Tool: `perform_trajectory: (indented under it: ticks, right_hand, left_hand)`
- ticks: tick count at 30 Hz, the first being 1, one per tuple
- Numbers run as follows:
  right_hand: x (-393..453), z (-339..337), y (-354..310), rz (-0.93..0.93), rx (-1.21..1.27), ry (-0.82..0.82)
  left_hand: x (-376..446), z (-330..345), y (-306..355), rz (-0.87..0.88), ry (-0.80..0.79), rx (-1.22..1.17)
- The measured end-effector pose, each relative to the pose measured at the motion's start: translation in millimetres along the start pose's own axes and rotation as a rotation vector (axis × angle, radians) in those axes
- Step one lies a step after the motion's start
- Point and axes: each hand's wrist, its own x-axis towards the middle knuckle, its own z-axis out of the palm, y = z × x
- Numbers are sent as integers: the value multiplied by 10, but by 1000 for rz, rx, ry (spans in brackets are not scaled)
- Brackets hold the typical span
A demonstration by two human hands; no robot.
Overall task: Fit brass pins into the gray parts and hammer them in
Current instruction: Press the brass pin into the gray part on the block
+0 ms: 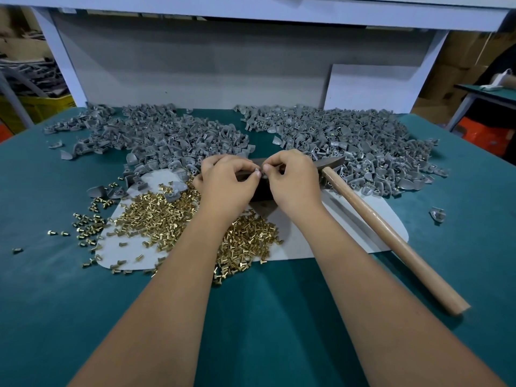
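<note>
Two hands meet over the dark block (261,191) at the middle of the bench: your left hand (227,184) and right hand (293,180) both have fingertips curled in, pinching one small gray part (261,172) between them, though I can't make out whether a pin is already seated in it. If your grip slips, that part could drop into the brass pins (167,216) heaped just below your left wrist, or a pin could go in crooked and bend under the blow. Your hammer (391,233) lies beside your right hand, its head near the block. Gray parts (349,143) sit in two large piles behind your hands, dull and curved like shells, with bright pins scattered across the white sheet (321,241).
</note>
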Motion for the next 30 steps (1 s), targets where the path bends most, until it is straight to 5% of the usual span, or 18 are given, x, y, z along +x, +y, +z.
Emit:
perform_trajectory:
  ticks: [13, 30]
  right_hand:
    - [31, 110, -59, -122, -383, 55]
    - [-7, 78, 90, -170, -80, 16]
  left_hand:
    - [9, 17, -36, 49, 21, 3]
    - [-25, -29, 29, -7, -12, -2]
